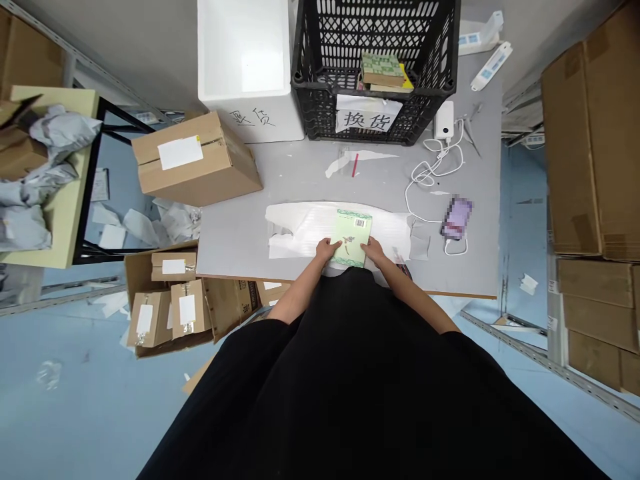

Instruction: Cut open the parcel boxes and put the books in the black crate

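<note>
Grey worktop point(300, 180): cardboard box point(197, 160) on the left edge, black crate point(320, 113) and white foam box point(265, 120) along the back edge, white plastic sheet point(295, 230) near the front edge, phone point(457, 218) by the right edge.

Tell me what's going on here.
A person has their left hand and right hand on a green book, which lies on white plastic on a grey table. Beyond them, a black crate holds more books. A cardboard box sits at the table's left side, and a blurred phone lies to the right.
</note>
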`<act>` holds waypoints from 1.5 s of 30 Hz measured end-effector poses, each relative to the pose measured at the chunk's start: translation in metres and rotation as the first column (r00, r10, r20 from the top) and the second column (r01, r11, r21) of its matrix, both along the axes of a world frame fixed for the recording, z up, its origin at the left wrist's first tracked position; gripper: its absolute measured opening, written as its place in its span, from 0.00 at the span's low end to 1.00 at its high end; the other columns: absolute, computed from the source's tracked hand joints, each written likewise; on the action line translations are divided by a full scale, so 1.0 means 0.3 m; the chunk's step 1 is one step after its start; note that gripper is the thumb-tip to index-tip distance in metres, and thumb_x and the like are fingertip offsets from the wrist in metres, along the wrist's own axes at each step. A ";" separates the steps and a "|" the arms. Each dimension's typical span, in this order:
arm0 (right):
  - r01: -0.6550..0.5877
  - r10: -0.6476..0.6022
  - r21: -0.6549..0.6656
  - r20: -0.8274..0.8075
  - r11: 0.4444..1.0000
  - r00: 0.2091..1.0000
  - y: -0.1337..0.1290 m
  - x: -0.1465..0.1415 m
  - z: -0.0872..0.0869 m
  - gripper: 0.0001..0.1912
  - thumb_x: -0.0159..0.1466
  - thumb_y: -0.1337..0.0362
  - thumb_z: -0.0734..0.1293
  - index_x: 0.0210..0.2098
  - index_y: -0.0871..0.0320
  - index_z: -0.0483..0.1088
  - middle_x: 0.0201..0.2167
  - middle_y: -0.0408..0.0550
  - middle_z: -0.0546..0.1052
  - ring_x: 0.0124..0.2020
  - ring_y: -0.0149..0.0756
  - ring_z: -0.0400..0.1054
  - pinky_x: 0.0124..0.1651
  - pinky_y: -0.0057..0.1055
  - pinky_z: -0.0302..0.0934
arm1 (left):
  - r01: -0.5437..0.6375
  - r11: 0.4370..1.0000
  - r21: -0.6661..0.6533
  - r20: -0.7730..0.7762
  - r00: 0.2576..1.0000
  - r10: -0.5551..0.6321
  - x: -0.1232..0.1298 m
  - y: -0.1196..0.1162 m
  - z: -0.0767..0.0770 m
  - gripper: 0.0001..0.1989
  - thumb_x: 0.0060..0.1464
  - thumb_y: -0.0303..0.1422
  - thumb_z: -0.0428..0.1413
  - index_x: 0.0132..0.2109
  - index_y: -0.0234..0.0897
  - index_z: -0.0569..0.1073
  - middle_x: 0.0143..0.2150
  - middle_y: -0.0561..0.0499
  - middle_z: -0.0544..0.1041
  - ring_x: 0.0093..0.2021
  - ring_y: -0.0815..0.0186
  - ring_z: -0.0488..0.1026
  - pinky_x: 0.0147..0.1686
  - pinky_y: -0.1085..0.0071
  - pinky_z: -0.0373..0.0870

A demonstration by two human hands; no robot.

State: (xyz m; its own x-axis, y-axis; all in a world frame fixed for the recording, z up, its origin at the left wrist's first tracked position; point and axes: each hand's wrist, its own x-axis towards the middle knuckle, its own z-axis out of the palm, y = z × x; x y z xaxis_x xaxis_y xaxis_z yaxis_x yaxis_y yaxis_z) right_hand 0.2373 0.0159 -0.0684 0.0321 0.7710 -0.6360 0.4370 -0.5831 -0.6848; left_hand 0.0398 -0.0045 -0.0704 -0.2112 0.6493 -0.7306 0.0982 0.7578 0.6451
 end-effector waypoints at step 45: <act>0.238 -0.241 -0.055 -0.381 0.970 0.892 0.009 -0.002 0.172 0.20 0.57 0.55 0.71 0.46 0.55 0.66 0.44 0.52 0.80 0.42 0.45 0.77 0.44 0.43 0.73 | 0.263 0.916 0.302 -0.224 0.954 -0.200 0.061 -0.007 0.177 0.20 0.57 0.38 0.61 0.54 0.36 0.71 0.58 0.39 0.74 0.57 0.57 0.72 0.54 0.66 0.69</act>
State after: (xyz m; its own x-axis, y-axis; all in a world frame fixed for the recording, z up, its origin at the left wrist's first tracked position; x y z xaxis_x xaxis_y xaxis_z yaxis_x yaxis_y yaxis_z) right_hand 0.2366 0.0187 -0.0168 -0.0313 0.7662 -0.6419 -0.0115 -0.6424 -0.7663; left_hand 0.0582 -0.0066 -0.0172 -0.1363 0.8909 -0.4332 0.3866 0.4505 0.8047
